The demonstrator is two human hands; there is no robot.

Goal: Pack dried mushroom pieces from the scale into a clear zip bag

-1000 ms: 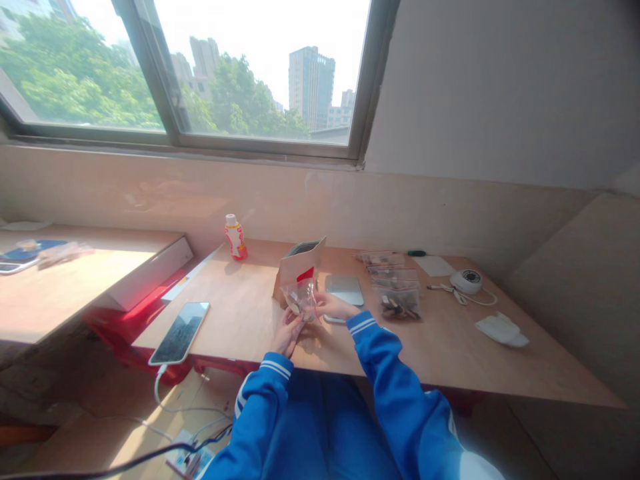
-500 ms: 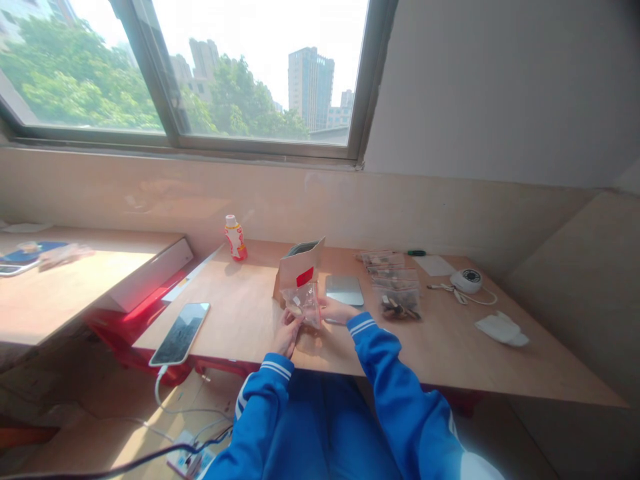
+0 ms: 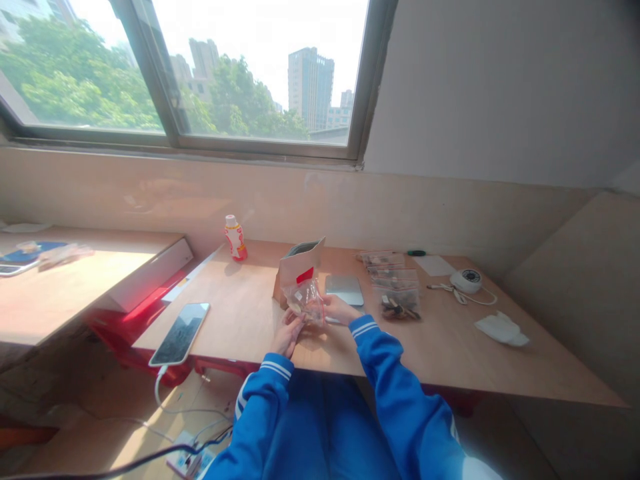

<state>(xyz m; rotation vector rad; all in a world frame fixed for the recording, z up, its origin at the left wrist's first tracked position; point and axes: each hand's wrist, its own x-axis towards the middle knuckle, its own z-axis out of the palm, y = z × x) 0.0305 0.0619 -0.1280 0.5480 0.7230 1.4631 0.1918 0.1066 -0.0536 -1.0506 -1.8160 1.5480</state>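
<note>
The left hand [image 3: 287, 335] and right hand [image 3: 340, 309] both grip a clear bag [image 3: 306, 301] of small parts [image 3: 296, 308], holding it mid-bench [image 3: 240, 313] just in front of an upright kraft envelope [image 3: 298, 270]. A silver tablet [image 3: 344, 290] lies just beside the right hand, and more bags [image 3: 397, 297] lie further right.

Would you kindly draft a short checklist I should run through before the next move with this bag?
1. Clear plastic bag held between left hand and right hand: ok.
2. Bag's mouth sealed: cannot tell.
3. Small pieces inside the bag identified: cannot tell.
4. Brown kraft paper pouch with red label standing upright behind the bag: ok.
5. Black-screened smartphone lying apart from both hands: ok.
</note>
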